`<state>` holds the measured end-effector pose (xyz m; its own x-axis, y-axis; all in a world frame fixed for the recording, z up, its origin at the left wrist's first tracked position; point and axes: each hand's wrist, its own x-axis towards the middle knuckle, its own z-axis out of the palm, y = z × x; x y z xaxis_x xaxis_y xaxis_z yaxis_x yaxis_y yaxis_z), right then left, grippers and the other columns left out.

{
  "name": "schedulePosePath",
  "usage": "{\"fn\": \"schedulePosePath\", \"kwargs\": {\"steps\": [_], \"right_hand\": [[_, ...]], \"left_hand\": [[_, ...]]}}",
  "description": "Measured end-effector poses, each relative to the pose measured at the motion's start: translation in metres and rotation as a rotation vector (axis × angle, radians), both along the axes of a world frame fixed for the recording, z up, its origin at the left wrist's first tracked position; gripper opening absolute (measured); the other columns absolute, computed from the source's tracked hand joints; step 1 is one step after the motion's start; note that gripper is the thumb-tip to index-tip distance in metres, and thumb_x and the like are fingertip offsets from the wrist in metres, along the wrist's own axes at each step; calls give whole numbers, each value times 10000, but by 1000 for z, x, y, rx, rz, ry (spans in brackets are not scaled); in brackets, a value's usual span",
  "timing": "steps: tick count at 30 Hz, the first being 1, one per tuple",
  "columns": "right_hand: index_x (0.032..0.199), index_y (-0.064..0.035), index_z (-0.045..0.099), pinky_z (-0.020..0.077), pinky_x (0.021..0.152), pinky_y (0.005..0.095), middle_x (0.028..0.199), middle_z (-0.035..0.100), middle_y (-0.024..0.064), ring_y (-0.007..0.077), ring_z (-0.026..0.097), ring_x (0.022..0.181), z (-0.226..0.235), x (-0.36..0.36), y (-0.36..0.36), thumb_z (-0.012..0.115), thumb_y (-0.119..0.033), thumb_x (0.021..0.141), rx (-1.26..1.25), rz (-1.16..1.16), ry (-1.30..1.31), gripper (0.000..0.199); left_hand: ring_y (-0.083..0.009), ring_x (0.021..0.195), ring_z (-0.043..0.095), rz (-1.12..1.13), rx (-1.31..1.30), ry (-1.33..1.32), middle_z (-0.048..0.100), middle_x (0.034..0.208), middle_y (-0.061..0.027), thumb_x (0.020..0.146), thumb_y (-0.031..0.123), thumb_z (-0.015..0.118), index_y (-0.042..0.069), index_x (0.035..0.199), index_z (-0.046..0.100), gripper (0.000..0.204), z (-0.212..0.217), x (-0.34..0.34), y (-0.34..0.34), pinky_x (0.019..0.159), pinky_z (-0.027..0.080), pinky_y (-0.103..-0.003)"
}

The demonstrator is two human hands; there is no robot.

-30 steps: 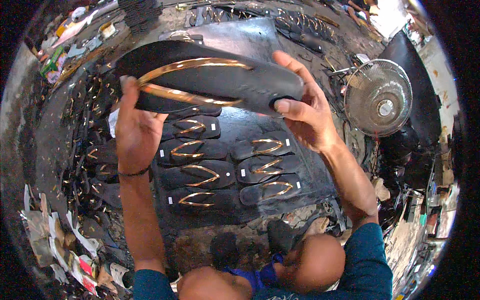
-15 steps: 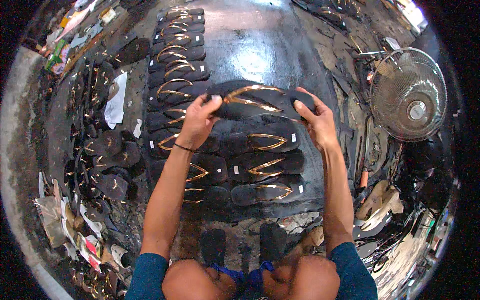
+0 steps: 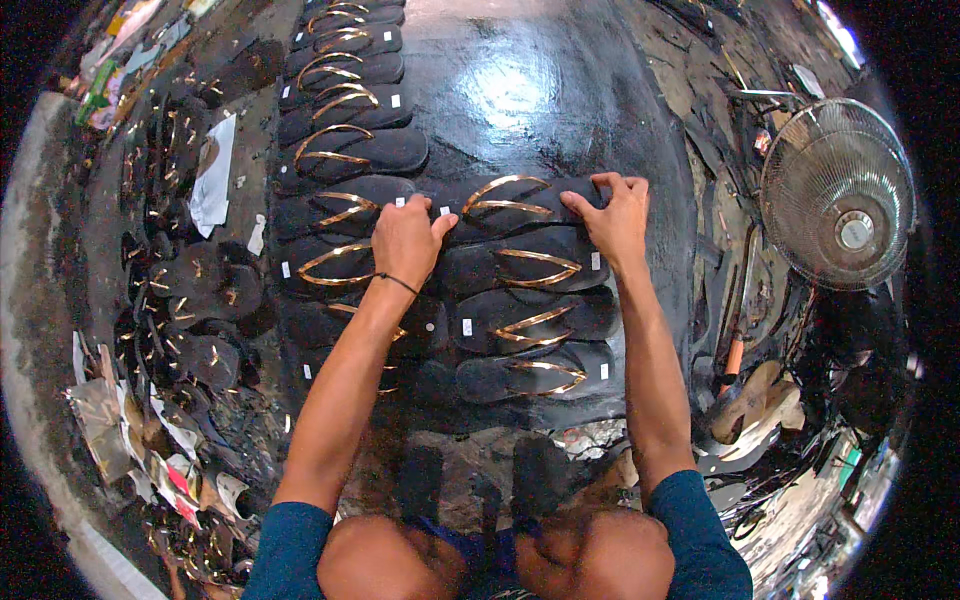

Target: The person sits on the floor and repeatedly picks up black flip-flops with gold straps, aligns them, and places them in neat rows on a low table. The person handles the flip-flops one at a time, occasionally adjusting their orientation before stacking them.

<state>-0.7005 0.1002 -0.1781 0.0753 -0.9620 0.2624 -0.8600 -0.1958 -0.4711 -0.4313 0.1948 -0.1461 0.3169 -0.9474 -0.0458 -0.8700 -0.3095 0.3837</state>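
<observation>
A dark, glossy floor sheet [image 3: 560, 90] spreads out beyond the fingers, and on it black flip-flops with gold straps lie in two columns: a long left column [image 3: 345, 140] running away past the left hand, and a shorter right column [image 3: 530, 320] stacked back toward the person's knees. The topmost sandal of that right column [image 3: 510, 200] is the one in hand; its long axis runs crosswise, left to right, spanning the gap between the two hands, so each hand has one end and neither is nearer its middle. The left hand [image 3: 405, 240] lies palm down on its left end, fingers curled and pressing flat, thumb pointing toward the strap. The right hand [image 3: 618, 212] clamps the right end, fingers hooked over the far edge. Under the palms sits the next sandal [image 3: 525, 265], touching it. A round fan [image 3: 838, 195] stands well apart, right of the right fingers.
</observation>
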Motion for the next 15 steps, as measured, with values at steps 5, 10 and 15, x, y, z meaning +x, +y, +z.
{"fn": "schedulePosePath", "kwargs": {"steps": [5,10,15], "right_hand": [[1068,5,689,497,892,476,1049,659,213,403,603,992,22,-8,-21,816,-631,662,12,128,243,765],[1120,-4,605,494,834,483,1046,602,201,410,590,976,37,37,7,779,-293,808,-186,430,182,459],[1138,-49,601,469,868,454,1055,588,164,376,571,1024,151,192,89,742,-177,841,12,994,206,353]], "left_hand": [[-374,922,643,-83,-43,-94,689,917,-184,734,354,803,28,818,714,348,11,6,-4,796,547,-485],[-272,974,574,-257,-383,-123,606,979,-91,850,263,701,96,918,657,185,12,-8,66,814,458,-392],[-258,1061,573,-43,-451,-4,621,1025,-66,852,237,704,94,995,677,204,49,62,204,878,461,-399]]}}
